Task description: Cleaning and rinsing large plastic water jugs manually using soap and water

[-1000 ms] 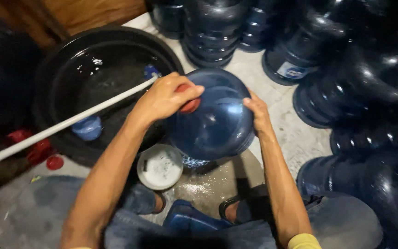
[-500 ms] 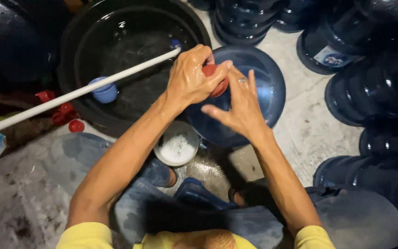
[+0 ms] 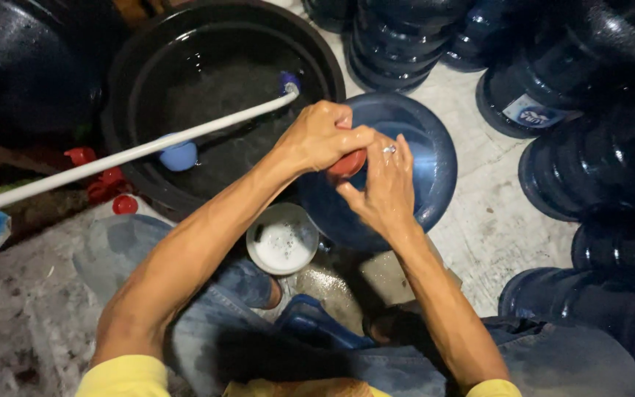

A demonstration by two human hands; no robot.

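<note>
A large blue water jug [image 3: 424, 165] stands upright between my knees, seen from above. My left hand [image 3: 321, 136] is closed over the red cap [image 3: 348, 163] at the jug's neck. My right hand [image 3: 382, 187], with a ring on one finger, rests its fingers against the same cap from the near side. Most of the cap is hidden under both hands.
A black round tub [image 3: 218, 66] of water lies behind the jug, with a white pipe [image 3: 126, 156] laid across it and a small blue scoop [image 3: 178, 156] inside. A white cup [image 3: 282, 239] of foam stands by my knee. Many dark blue jugs [image 3: 597, 162] crowd the right. Red caps [image 3: 108, 187] lie at left.
My right hand has moved from the jug's right side to the cap, joining the left hand. The view has shifted closer over the jug.
</note>
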